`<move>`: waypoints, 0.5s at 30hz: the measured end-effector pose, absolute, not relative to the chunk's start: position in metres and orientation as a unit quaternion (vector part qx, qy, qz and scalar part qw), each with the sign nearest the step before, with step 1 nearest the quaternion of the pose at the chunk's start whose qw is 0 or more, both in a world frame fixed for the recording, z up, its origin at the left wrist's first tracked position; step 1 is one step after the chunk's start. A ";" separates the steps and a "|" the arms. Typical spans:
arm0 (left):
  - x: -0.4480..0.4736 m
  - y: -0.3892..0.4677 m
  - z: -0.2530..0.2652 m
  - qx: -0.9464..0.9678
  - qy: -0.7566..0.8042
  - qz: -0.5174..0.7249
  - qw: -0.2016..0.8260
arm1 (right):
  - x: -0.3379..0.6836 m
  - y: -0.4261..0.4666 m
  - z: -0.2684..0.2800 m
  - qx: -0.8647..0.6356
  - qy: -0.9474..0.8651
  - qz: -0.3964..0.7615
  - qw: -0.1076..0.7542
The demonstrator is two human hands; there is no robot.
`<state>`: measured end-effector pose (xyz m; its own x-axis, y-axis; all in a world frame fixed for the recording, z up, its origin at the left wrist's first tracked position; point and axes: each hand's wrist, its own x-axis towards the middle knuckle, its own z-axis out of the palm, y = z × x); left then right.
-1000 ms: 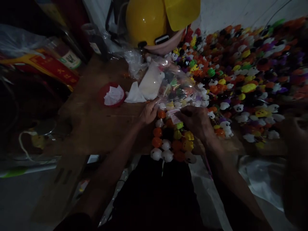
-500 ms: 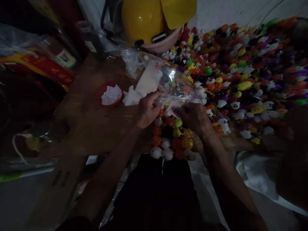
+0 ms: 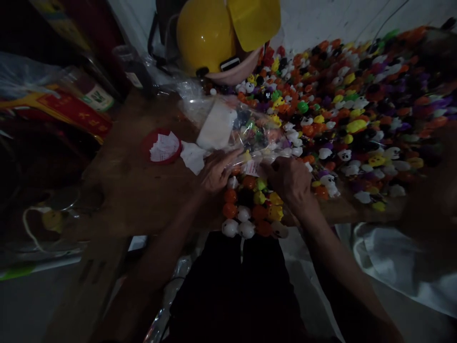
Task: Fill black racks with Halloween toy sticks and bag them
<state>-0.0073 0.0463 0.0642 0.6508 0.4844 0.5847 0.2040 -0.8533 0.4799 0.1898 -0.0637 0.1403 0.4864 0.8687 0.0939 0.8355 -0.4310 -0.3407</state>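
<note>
L hand [image 3: 214,175] pinching clr bag [image 3: 255,131], R hand [image 3: 290,182] curled at wht label [image 3: 252,167], grip unclear

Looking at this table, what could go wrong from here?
The white round figures at the near edge of the brown wooden table might drop off. Beside the right hand, the white printed paper slip could crease against the clear plastic bag. White paper slips heaped in the red round dish could spill.

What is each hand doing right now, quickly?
Left hand: closed, its fingers holding the edge of the clear plastic bag.
Right hand: fingers curled beside the white label; whether they grip it cannot be told.
</note>
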 end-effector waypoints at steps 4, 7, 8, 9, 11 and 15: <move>-0.003 0.047 0.062 0.880 0.196 0.370 0.224 | 0.203 -0.080 0.144 -0.848 -0.504 -0.061 0.153; -0.001 0.048 0.062 0.861 0.189 0.389 0.268 | 0.233 -0.094 0.140 -0.833 -0.509 -0.099 0.194; -0.001 0.048 0.062 0.852 0.190 0.399 0.281 | 0.244 -0.097 0.134 -0.817 -0.532 -0.088 0.207; -0.001 0.049 0.061 0.843 0.192 0.408 0.292 | 0.253 -0.098 0.126 -0.797 -0.560 -0.065 0.218; 0.000 0.048 0.059 0.832 0.195 0.420 0.305 | 0.267 -0.095 0.105 -0.758 -0.603 -0.006 0.247; 0.004 0.045 0.058 0.828 0.200 0.429 0.300 | 0.268 -0.074 0.067 -0.734 -0.574 0.014 0.362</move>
